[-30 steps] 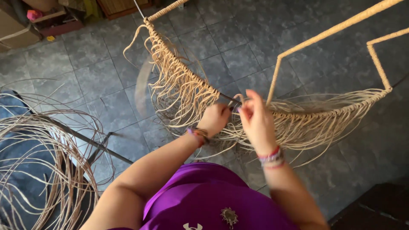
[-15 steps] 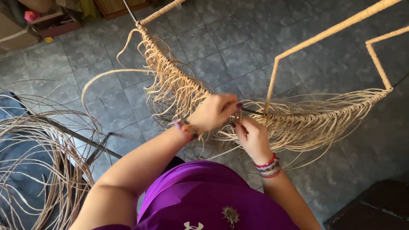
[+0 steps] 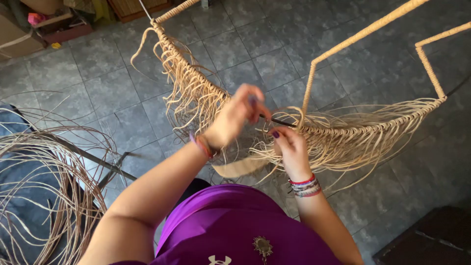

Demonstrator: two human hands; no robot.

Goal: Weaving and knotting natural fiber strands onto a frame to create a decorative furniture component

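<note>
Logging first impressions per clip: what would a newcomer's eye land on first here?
Probably the curved frame wrapped in pale cane across the middle, loose strand ends hanging from it like a fringe. The left hand and right hand meet at its bare dark section, and a big coil of cane strands lies at the left.

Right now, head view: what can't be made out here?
- Left hand: motion-blurred, so its grip on the strand cannot be told.
- Right hand: fingertips buried in loose fibres at the woven rim; what they pinch is hidden.
- Frame rods: cut off by the top and right edges, overall shape unknown.
- Rattan coil: cut by the left and bottom edges.
- Boxes, top left: contents too small to tell.
</note>
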